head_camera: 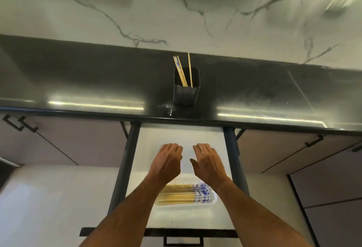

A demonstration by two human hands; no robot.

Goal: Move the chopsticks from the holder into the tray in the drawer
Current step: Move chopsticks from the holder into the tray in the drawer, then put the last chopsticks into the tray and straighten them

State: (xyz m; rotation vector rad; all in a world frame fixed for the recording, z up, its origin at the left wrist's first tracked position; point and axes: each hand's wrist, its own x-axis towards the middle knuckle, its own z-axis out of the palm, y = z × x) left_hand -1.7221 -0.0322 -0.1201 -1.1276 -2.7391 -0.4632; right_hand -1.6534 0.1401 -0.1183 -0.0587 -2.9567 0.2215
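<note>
a: since the thin yellow wooden chopsticks (pixel 182 74) are so skinny, how do you think they will feel?

b: i think light and stiff, like little sticks. smooth too, so they may slip and roll. i would pinch them near the tops that poke up out of the tall dark square holder (pixel 186 92), all in one bunch.

a: how many are in the holder?

b: i count about four. three lean together on the left side, and one stands alone on the right. the three are so close that i could be off by one.

a: where is the holder?

b: on the shiny black counter (pixel 98 82), near its front edge, right above the open white drawer (pixel 182 135).

a: and in the drawer?

b: one flat white tray (pixel 184 206) with a big pile of chopsticks with blue and white ends (pixel 186 195). they lie side by side. it is too blurry to count them, but there are many.

a: what are the hands doing?

b: the left hand (pixel 166 160) and the right hand (pixel 207 160) hang over the drawer, between the tray and the counter. both have loose, bent fingers and hold nothing. they are near each other but not touching.

a: anything else?

b: one white stone wall with grey lines (pixel 176 8) behind the counter, and brown cupboard doors with black handles (pixel 21 124) on each side.
</note>
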